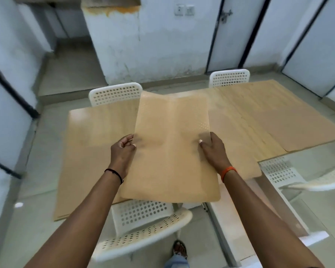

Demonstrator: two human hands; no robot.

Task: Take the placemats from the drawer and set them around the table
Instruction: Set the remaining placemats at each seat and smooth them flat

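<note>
A tan placemat (170, 151) hangs in the air over the near edge of the wooden table (97, 132), held lengthwise away from me. My left hand (123, 151) grips its left edge and my right hand (213, 149) grips its right edge, thumbs on top. The mat bends slightly upward at its far end. On the right half of the table lie other tan placemats (298, 124), flat and side by side. A further mat edge (244, 167) shows under my right wrist. No drawer is in view.
A white perforated chair (143, 229) stands right below the held mat, between me and the table. Two more white chairs (115, 93) (229, 77) stand on the far side. A fourth chair (290, 176) sits to the right. White walls and doors surround the room.
</note>
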